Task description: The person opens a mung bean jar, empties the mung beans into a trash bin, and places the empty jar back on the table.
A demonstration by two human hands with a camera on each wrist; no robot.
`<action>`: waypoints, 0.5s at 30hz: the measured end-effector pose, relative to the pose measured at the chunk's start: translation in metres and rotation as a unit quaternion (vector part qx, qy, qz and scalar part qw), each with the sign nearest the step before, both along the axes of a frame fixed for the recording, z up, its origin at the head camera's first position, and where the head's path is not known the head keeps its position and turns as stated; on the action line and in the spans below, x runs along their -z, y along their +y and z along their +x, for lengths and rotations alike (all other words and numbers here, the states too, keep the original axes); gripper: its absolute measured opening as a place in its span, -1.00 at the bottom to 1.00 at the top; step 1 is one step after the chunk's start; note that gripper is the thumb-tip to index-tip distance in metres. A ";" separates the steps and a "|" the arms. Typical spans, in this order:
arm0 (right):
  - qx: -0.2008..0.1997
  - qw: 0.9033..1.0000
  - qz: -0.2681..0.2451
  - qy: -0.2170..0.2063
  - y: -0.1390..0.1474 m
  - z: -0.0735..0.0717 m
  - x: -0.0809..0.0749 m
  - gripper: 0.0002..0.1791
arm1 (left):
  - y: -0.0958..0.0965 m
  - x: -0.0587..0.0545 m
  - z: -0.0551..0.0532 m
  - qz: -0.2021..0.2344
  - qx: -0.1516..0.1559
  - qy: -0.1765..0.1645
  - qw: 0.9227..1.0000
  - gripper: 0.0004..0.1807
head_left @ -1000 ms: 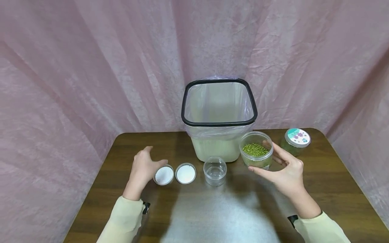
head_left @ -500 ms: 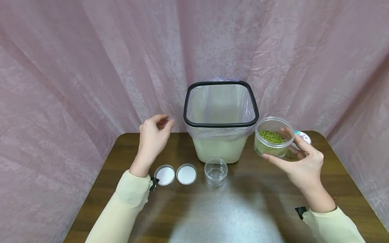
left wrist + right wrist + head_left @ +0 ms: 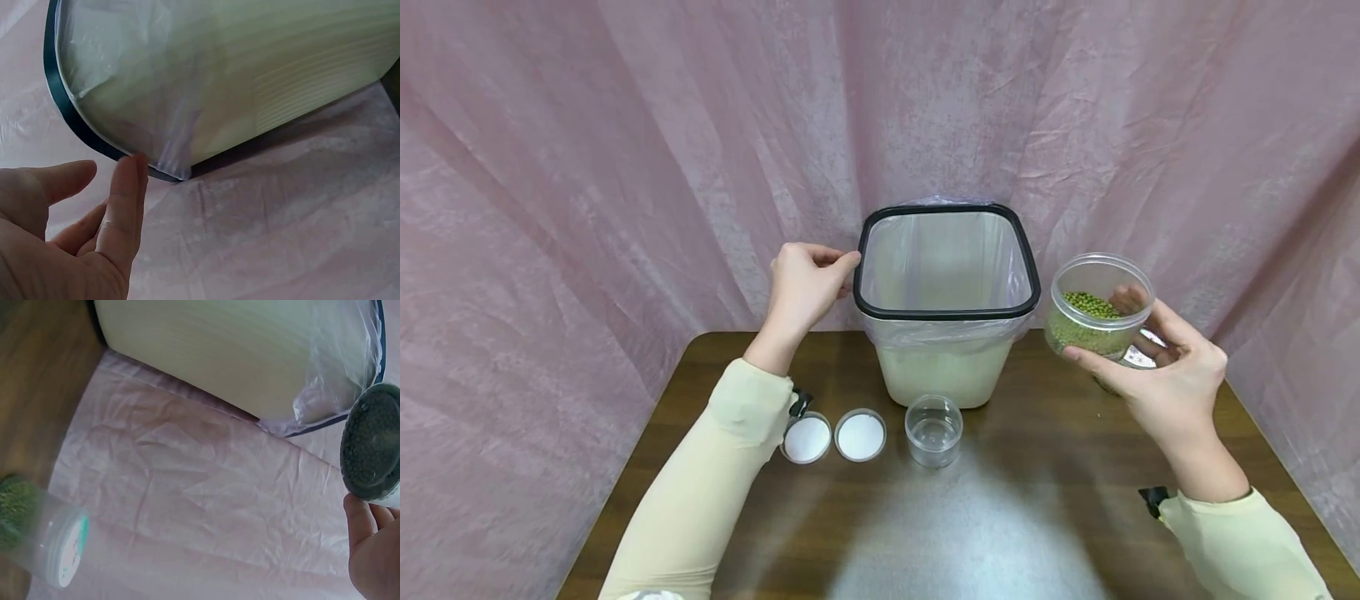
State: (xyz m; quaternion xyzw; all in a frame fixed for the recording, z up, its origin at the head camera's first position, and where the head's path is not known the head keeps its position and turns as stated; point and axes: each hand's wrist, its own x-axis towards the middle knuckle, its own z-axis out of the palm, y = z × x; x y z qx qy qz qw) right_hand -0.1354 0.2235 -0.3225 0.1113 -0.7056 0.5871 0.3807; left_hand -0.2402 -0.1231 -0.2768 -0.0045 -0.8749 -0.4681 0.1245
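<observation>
My right hand (image 3: 1180,375) grips a clear plastic jar of green mung beans (image 3: 1093,312), lidless and raised above the table on the bin's right. In the right wrist view the jar's underside (image 3: 372,444) shows dark beans. My left hand (image 3: 808,287) is at the left rim of a pale trash bin (image 3: 943,367) with a black rim and a clear liner bag. The left wrist view shows the fingertips (image 3: 128,172) at the bin's rim (image 3: 78,125), thumb apart from them; whether they touch it is hard to tell.
Two round lids (image 3: 861,436) with white insides lie on the wooden table (image 3: 1000,500), left of an uncovered clear cup (image 3: 933,433). Behind my right hand stands another lidded jar (image 3: 47,531) of green beans. A pink curtain (image 3: 700,167) hangs behind.
My left hand has moved from beside the lids, up and right, to the bin's rim. My right hand has lifted the bean jar up and to the right.
</observation>
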 end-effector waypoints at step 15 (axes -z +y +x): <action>-0.010 1.000 0.015 -0.006 -0.001 -0.014 -0.015 -0.25 | 0.007 -0.020 -0.018 -0.009 0.019 -0.132 0.991 -0.84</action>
